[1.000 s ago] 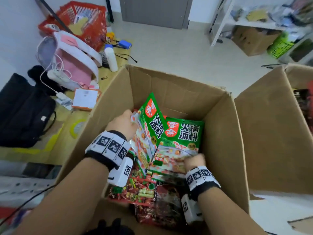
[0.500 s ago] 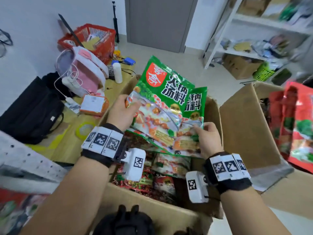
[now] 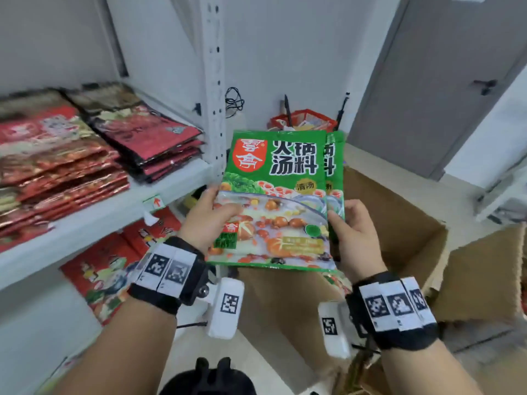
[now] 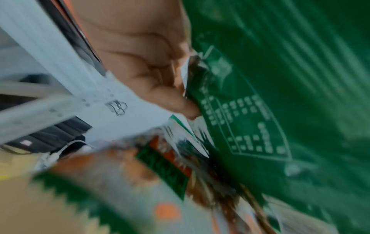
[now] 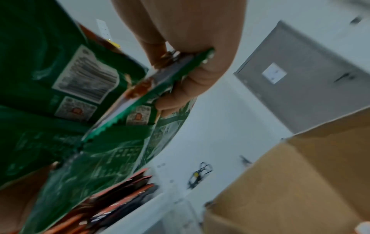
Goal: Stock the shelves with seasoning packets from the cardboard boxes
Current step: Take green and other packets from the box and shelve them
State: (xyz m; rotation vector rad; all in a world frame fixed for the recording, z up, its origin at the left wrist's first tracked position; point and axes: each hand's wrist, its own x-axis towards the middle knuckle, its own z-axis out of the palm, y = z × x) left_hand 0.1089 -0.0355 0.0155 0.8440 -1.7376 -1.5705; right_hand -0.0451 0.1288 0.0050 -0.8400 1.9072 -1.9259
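Green packets (image 3: 278,201), a fanned stack held over the box (image 3: 399,223), clamped at lower edges by left hand (image 3: 205,220) and right hand (image 3: 352,238) fingers: judged light, floppy, slick film; support from below.

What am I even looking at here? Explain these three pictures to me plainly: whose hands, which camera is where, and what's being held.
No machine here: a person wears a camera on the head and one on each wrist. The head view shows the left hand and right hand gripping a small stack of green hot pot soup base packets by its sides. To the left, a white shelf holds stacks of red packets; an open cardboard box sits behind the hands. The two blurry wrist views show each hand's fingers up close, pinching the packet edges.
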